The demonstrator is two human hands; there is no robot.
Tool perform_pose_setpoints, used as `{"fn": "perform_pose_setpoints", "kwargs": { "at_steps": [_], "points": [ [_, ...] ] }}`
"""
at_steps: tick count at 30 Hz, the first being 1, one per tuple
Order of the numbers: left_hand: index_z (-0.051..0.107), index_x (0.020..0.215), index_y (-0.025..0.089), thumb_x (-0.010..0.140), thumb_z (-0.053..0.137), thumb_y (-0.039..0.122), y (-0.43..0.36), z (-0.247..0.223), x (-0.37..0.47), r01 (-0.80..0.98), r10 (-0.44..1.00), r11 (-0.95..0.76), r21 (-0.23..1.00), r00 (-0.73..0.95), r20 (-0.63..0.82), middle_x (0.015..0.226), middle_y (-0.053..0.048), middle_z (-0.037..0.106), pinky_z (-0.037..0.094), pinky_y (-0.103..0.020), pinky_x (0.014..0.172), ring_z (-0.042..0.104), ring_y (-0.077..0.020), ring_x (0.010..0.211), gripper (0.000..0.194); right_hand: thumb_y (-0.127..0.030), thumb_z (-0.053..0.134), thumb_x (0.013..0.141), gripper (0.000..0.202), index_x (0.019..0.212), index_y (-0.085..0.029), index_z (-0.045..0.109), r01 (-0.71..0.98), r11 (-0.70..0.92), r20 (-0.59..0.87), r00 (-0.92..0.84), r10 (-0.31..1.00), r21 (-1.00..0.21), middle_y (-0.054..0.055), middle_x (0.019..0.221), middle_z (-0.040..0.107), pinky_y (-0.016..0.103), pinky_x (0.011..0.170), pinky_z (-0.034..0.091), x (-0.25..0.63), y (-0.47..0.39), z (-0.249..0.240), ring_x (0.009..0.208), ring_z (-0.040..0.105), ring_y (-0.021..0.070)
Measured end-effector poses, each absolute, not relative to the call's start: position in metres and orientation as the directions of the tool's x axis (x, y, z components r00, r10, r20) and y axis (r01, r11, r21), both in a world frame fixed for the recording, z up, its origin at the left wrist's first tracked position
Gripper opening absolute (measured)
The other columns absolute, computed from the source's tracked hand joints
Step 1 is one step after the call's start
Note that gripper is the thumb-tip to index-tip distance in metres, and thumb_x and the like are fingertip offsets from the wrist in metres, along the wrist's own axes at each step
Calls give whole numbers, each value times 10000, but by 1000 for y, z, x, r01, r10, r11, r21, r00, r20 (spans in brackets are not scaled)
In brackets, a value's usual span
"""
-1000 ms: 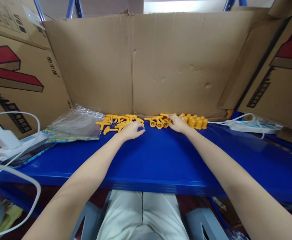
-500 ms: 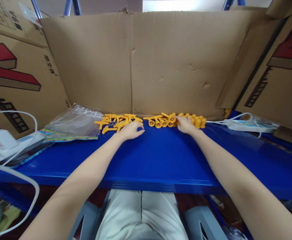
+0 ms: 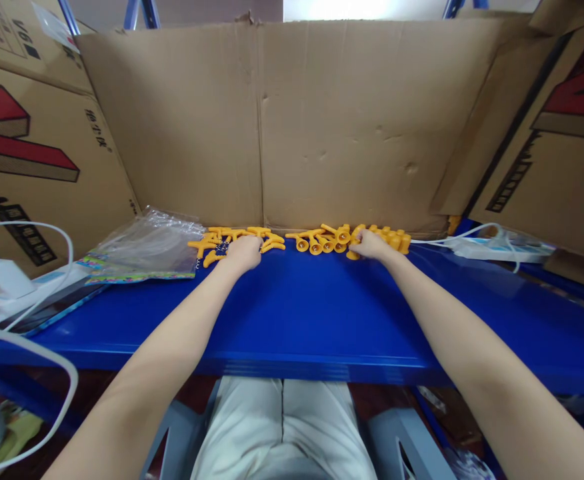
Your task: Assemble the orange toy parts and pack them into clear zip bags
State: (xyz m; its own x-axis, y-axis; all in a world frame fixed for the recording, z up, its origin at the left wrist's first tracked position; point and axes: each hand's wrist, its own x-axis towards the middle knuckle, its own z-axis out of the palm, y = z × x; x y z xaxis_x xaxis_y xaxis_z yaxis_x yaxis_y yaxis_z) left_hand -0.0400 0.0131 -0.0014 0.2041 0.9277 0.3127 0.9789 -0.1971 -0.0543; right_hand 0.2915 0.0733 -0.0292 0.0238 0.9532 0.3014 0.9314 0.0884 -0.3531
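Against the cardboard at the back of the blue shelf lies a pile of yellow branched pieces (image 3: 274, 241), some with small dark chains. My left hand (image 3: 245, 253) is over this pile with its fingers closed; what they hold, if anything, is hidden. To the right are several yellow cup-ended pieces (image 3: 315, 247) with stems, lying with their round openings toward me. Beside them stand yellow cylindrical pieces (image 3: 401, 241) in a cluster. My right hand (image 3: 369, 245) is at the left side of this cluster, its fingers closed on a yellow piece (image 3: 353, 254).
Clear plastic bags (image 3: 147, 250) lie left of the pile. A white power strip with a charger (image 3: 5, 279) and cable is at the far left, another power strip (image 3: 492, 248) at the right. Cardboard walls (image 3: 372, 120) enclose the blue shelf (image 3: 312, 320).
My left hand has moved slightly left and its fingers have closed over the pile. My right hand's fingers have closed on a yellow piece, now tilted out at the cluster's left side.
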Motion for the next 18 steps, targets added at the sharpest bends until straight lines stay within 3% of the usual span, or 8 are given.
{"fn": "perform_pose_setpoints", "kwargs": {
  "at_steps": [4, 11, 18],
  "points": [
    [634, 1107, 165, 760, 550, 195, 15, 0, -51, 985, 966, -85, -150, 118, 229, 1205, -159, 614, 486, -382, 895, 571, -306, 1112, 358, -381, 692, 668, 230, 675, -201, 550, 864, 241, 159, -189, 969, -442, 58, 469, 563, 389, 508, 503, 295, 72, -29, 457, 595, 231],
    [577, 1197, 184, 835, 494, 276, 20, -7, -53, 984, 982, -83, -160, 108, 157, 1313, -162, 532, 442, -440, 951, 473, -320, 1222, 383, -305, 755, 641, 240, 590, -177, 558, 839, 152, -26, -193, 981, -523, 102, 628, 651, 412, 636, 536, 278, 49, -15, 654, 654, 251],
    [536, 1278, 179, 829, 415, 190, 28, -12, -57, 994, 992, -46, -99, 57, 110, 1362, -169, 496, 433, -441, 958, 504, -321, 1208, 465, -353, 774, 608, 266, 561, -171, 586, 803, 266, -81, -362, 929, -534, 37, 563, 619, 358, 604, 529, 253, 43, -11, 568, 605, 175]
  ]
}}
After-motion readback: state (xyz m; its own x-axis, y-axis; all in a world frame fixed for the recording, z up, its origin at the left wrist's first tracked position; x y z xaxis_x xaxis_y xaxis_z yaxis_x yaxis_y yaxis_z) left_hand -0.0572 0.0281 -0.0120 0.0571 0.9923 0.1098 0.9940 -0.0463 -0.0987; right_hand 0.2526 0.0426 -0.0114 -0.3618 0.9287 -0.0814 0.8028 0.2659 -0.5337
